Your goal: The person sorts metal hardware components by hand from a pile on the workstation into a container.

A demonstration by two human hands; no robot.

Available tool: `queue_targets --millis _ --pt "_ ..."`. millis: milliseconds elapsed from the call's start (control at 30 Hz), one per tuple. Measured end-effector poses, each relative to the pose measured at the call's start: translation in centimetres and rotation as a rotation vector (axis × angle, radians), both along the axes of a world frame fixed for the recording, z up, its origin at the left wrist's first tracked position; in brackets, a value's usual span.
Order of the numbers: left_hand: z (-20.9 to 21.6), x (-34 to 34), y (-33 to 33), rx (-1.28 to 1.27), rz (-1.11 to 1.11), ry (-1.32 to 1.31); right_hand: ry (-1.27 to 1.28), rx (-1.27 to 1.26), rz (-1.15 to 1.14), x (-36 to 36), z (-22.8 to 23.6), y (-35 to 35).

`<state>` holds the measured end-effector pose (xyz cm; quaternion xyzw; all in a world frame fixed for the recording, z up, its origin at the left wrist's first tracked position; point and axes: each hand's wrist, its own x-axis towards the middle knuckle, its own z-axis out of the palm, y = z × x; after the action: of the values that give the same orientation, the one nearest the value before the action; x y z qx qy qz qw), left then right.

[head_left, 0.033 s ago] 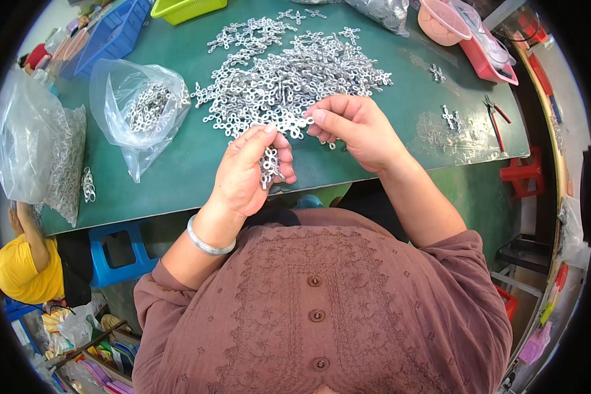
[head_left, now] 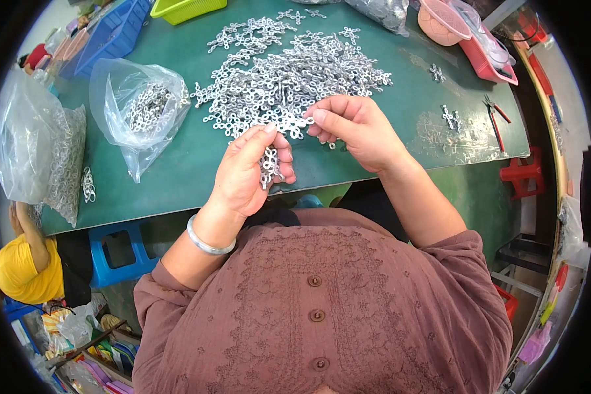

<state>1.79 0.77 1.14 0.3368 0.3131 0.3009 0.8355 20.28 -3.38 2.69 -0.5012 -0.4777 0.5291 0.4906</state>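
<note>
My left hand (head_left: 246, 164) is curled around several small silver metal pieces with ringed ends (head_left: 269, 167), which stick out below its fingers. Its thumb and fingertip press together at the near edge of a big pile of the same cross-shaped metal pieces (head_left: 289, 79). To its right, my right hand (head_left: 354, 128) pinches the ringed end of one cross-shaped metal piece (head_left: 308, 121) between thumb and forefinger. That piece overlaps the pile, so I cannot tell whether it also touches my left hand.
Left of the pile lies an open clear bag (head_left: 121, 128) partly filled with metal pieces. A fuller bag (head_left: 62, 164) stands at the table's left edge. Red-handled pliers (head_left: 496, 125) and loose pieces lie right. Baskets line the back. A person in a yellow top (head_left: 29, 269) sits left.
</note>
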Motion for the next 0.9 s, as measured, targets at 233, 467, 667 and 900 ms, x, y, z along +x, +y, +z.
queue_targets --millis 233,467,667,900 --pt "0.10 -0.08 -0.01 0.023 0.006 0.030 -0.004 0.011 0.009 0.09 0.11 -0.13" --pt "-0.04 -0.09 -0.09 0.023 -0.005 0.024 -0.043 0.006 0.003 0.14 -0.25 -0.25" --pt "-0.19 -0.15 -0.02 -0.012 -0.002 -0.002 -0.045 0.033 -0.002 0.13 -0.33 -0.23" --pt "-0.46 -0.20 -0.05 -0.047 0.002 -0.046 -0.053 0.037 -0.024 -0.14 0.00 -0.38"
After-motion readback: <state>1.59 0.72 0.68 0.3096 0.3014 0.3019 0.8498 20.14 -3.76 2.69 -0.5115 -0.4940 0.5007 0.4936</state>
